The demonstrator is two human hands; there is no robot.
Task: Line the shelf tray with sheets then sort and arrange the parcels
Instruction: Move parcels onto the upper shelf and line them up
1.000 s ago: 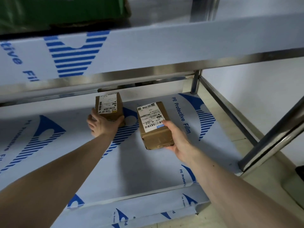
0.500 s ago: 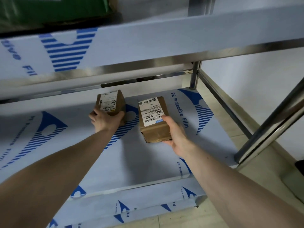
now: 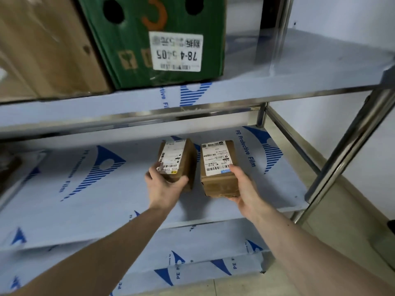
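Observation:
Two small brown cardboard parcels with white shipping labels sit side by side on the middle shelf tray, which is lined with a white sheet printed in blue. My left hand grips the near end of the left parcel, which is tilted. My right hand holds the near right corner of the right parcel, thumb on its label. A narrow gap separates the two parcels.
On the upper shelf stand a green carton with a white label and a large brown carton. Steel posts frame the rack at right. A lower shelf carries the same blue-printed film. A dark object lies at far left.
The view has tilted up, revealing the cartons on the upper shelf. The two parcels now stand closer together, and both hands keep their hold.

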